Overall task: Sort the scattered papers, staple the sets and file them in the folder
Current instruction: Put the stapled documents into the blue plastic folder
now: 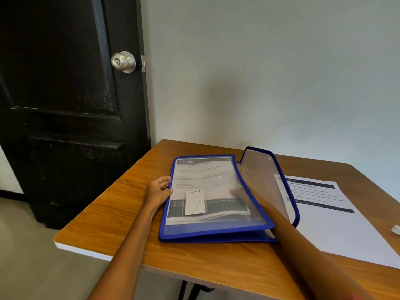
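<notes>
A clear plastic folder (pixel 216 233) with blue trim lies on the wooden table (pixel 121 213). A set of papers (pixel 203 176) headed KITCHEN shows through its front cover. My left hand (pixel 158 191) holds the folder's left edge, thumb on top. My right hand (pixel 244 197) reaches inside the folder under the cover, fingers stretched flat over the papers, seen blurred through the plastic. The folder's flap (pixel 270 180) stands raised over my right forearm. Another printed sheet (pixel 324 211) lies flat on the table to the right of the folder.
A small white object (pixel 396 229) is cut off at the right edge of the table. A black door (pixel 65 105) with a metal knob (pixel 123 61) stands to the left behind the table. A pale wall runs behind the table.
</notes>
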The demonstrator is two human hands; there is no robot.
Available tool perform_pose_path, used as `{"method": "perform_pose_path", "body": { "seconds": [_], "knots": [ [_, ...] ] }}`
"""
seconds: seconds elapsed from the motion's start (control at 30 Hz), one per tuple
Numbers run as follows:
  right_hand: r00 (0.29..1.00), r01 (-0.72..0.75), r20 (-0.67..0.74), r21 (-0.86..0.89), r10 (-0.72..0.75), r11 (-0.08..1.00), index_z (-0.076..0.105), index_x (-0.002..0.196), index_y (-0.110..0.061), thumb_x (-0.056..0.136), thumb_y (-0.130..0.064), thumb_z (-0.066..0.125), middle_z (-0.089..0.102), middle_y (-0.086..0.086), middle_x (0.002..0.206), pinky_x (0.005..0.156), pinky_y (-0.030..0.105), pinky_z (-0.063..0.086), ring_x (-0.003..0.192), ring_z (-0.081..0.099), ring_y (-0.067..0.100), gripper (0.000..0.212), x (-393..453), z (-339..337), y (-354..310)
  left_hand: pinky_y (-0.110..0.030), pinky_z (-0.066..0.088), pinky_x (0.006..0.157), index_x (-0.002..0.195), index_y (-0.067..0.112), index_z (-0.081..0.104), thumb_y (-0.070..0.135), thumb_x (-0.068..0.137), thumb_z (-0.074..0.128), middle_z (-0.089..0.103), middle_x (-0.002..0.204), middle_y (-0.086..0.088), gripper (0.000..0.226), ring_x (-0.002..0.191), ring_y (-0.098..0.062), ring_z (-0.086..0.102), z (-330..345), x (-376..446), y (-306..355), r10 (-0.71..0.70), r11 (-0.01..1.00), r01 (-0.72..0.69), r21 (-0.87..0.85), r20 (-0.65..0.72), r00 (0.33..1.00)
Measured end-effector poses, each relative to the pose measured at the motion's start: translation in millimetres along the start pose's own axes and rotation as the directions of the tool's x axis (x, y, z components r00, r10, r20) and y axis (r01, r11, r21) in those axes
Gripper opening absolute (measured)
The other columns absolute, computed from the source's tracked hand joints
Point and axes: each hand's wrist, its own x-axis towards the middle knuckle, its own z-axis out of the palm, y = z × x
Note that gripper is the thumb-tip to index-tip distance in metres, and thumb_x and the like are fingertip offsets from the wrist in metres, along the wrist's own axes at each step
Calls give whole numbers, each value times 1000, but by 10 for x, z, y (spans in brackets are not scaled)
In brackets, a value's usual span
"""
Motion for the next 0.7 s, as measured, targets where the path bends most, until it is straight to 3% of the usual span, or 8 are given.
{"method": "perform_pose_path", "body": {
  "seconds": [0.17,0.23,0.27,0.3,0.37,0.47,0.57,0.7],
  "knots": [
    [992,51,-111,-93,-62,994,27,142,0,99,-17,43,36,16,146,109,36,35,133,37,24,49,-55,-85,-10,-28,49,79,131,6,48,-2,85,61,54,132,-13,49,119,-24,53,-1,12,-5,0,1000,0,29,0,1000],
    [926,62,-347,-255,-151,965,31,138,1,97,-17,46,42,19,139,103,31,41,123,47,24,47,-65,136,-101,-29,48,81,131,6,47,-2,86,59,53,132,-13,48,120,-25,52,32,-4,5,1,998,0,70,-9,1000],
    [842,-4,-459,-529,-282,849,34,136,0,96,-17,50,49,20,131,93,23,46,109,54,20,46,20,305,-199,-30,48,82,131,6,47,-3,86,58,53,133,-13,47,120,-25,52,54,-17,18,-1,996,3,91,-22,1000],
    [761,-262,-625,-542,-174,799,36,134,-1,94,-14,52,55,20,120,79,16,47,93,56,15,45,95,425,-259,-31,49,85,131,5,48,-3,87,58,53,132,-13,46,120,-25,53,80,-28,23,4,992,2,126,-48,999],
    [407,-492,-816,-574,-410,655,40,130,-4,90,-4,54,61,19,96,63,19,48,75,57,17,43,35,533,-313,-33,49,87,125,6,53,2,88,58,57,127,-13,38,115,-25,56,157,-57,66,44,965,-12,260,-119,992],
    [429,-430,-664,-746,-612,508,51,118,-5,88,2,53,64,19,86,67,43,56,73,63,28,31,-49,686,-461,-32,52,83,115,8,57,13,90,58,61,116,-13,25,102,-25,59,321,-167,236,77,919,18,395,-222,972],
    [403,-289,-511,-858,-759,424,58,109,-6,90,-1,52,66,11,88,68,36,57,73,64,23,20,-178,818,-725,-34,49,85,119,5,57,1,89,56,60,120,-14,30,109,-28,58,604,-328,538,154,943,-69,326,-243,958],
    [304,-209,-413,-908,-859,363,64,98,-5,91,0,51,65,0,83,64,25,55,71,65,18,15,-512,939,-1054,-33,53,76,98,4,66,-4,88,50,69,98,-13,21,92,-27,64,1111,-663,1077,423,905,-411,109,-138,896]
  ]
}}
